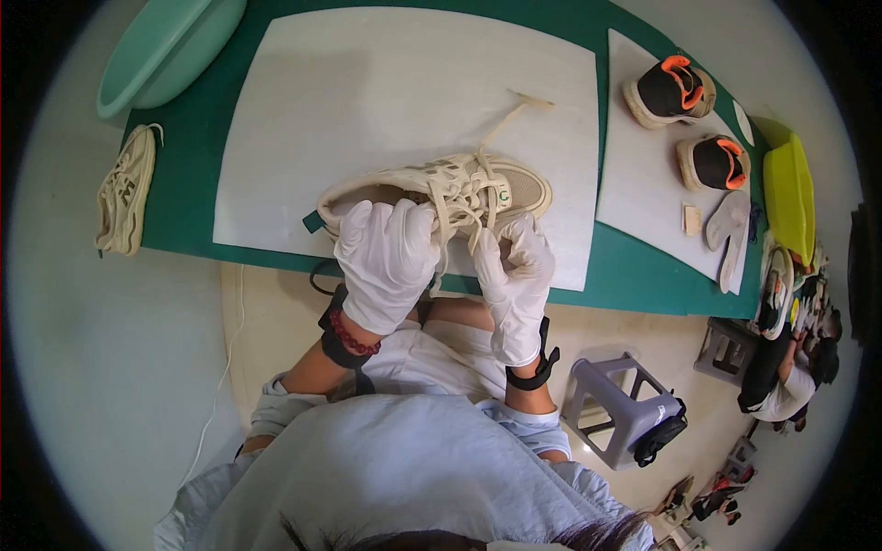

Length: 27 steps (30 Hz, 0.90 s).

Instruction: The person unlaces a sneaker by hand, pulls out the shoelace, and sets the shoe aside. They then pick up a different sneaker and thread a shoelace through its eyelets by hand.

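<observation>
Green desk underneath, white board on top, stretching well past the shoe, which sits by the board's near edge, right at both hands. Left hand grips the shoe's near side by its opening; right hand pinches the lace, thumb to finger.

White-gloved left hand grips cream mesh sneaker near its opening; white-gloved right hand pinches flat cream lace; white board beneath.
</observation>
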Motion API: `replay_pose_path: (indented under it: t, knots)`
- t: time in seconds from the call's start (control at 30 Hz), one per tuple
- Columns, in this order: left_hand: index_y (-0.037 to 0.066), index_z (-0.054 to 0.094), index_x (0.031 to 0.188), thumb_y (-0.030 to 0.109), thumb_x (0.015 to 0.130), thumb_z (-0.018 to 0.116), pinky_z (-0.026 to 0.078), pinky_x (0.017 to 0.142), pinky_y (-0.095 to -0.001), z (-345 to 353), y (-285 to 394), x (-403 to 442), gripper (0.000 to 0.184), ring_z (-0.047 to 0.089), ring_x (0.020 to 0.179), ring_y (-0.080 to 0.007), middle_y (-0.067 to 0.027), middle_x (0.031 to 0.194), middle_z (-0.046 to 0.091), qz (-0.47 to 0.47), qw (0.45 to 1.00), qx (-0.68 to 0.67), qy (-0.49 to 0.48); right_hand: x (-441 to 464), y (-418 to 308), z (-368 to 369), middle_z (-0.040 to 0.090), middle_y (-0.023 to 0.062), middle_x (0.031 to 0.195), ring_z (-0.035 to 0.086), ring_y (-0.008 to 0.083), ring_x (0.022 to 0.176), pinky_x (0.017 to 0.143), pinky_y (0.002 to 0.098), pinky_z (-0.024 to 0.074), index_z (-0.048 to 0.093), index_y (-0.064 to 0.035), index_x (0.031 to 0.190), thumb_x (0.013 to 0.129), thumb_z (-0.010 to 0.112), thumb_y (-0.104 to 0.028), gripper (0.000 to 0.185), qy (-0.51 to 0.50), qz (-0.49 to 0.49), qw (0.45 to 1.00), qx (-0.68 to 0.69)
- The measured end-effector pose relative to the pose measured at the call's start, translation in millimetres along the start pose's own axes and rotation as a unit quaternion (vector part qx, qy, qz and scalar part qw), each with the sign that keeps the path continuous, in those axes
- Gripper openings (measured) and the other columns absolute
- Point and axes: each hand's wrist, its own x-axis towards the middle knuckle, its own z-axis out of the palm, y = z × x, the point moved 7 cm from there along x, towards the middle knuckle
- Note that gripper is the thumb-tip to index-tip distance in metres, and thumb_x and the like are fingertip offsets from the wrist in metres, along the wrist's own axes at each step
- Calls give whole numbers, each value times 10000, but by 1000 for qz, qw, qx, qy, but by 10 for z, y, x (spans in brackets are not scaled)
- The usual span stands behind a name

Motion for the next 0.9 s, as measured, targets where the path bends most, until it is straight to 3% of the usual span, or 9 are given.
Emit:
replay_pose_path:
  t: [0.13, 0.23, 0.33, 0.43, 0.9]
  knots:
    - [137, 610, 980, 193, 724, 709, 347, 993, -406, 0, -2, -1, 280, 554, 831, -234, -26, 855, 556, 1, 1000, -1, 2, -6, 43, 2, 527, 79, 697, 469, 204, 628, 588, 329, 421, 561, -41, 787, 939, 751, -115, 254, -2, 16, 1000, 22]
    - [156, 572, 877, 128, 797, 686, 402, 886, -364, -86, 44, 67, 142, 540, 740, -207, -16, 758, 499, 15, 999, 5, 49, 51, 18, -32, 585, 73, 721, 497, 168, 632, 608, 299, 444, 619, -32, 841, 971, 748, -187, 241, 20, 85, 996, 27]
    - [154, 570, 876, 122, 798, 684, 402, 888, -366, -87, 42, 71, 142, 538, 740, -209, -17, 760, 497, 12, 999, 4, 52, 78, 10, 7, 619, 64, 738, 513, 121, 646, 615, 276, 452, 640, -22, 866, 976, 750, -214, 247, 15, 113, 993, 6]
    - [151, 573, 882, 119, 798, 683, 402, 892, -367, -57, 42, 51, 142, 540, 742, -209, -17, 763, 499, 16, 999, 17, 45, 76, 134, 7, 602, 50, 721, 506, 98, 657, 608, 271, 446, 639, -24, 855, 972, 754, -212, 250, -14, 146, 989, 18]
    - [161, 582, 880, 120, 807, 670, 390, 923, -356, -72, 52, 59, 122, 537, 733, -201, -10, 748, 495, 10, 999, 27, 41, -130, 302, 55, 502, 24, 690, 433, 113, 645, 592, 288, 401, 554, -24, 773, 963, 723, -134, 278, -24, 133, 987, 90]
